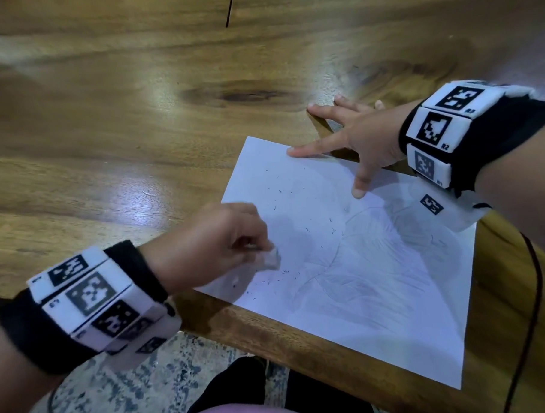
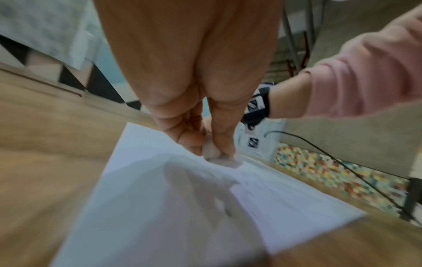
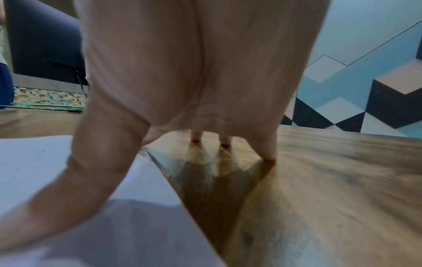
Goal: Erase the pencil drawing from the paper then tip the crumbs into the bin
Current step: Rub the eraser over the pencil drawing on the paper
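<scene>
Erasing midway: your left hand pinches the white eraser, right hand splayed flat pinning white paper sheet; faint pencil drawing and crumbs remain, bin unseen.

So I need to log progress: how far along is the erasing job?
Partly done: dark crumbs lie scattered on the paper, with faint pencil lines remaining. In hand: the left hand pinches the eraser while the right hand steadies the sheet. Left: finishing erasing, tipping crumbs; no bin visible.
</scene>
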`<action>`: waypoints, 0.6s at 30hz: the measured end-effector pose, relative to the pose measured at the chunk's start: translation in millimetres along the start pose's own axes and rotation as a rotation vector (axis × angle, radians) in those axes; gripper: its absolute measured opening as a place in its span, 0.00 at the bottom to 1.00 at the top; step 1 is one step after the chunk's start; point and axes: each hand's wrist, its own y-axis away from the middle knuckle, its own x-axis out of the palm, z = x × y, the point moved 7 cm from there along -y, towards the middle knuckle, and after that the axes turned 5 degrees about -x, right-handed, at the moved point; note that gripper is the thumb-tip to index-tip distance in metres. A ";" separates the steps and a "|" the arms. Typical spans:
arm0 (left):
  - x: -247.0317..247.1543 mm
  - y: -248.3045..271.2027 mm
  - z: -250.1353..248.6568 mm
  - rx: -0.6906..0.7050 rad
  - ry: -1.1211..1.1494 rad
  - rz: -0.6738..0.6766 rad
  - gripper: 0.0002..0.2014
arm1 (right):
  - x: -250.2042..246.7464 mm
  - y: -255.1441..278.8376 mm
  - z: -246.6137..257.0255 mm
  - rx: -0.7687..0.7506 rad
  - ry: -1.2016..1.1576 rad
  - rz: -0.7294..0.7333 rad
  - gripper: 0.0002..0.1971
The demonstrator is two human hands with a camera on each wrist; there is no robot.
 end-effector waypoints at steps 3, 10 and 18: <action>-7.8 -22.6 -5.8 0.028 -0.050 -0.099 0.10 | -0.6 0.4 0.4 -0.003 -0.011 0.003 0.56; 15.5 0.2 1.3 0.064 -0.110 0.030 0.14 | 0.0 -0.3 -0.5 -0.011 0.002 0.002 0.56; 8.7 -17.3 -10.7 0.067 -0.072 0.024 0.08 | -1.0 3.0 0.3 -0.004 0.012 0.006 0.55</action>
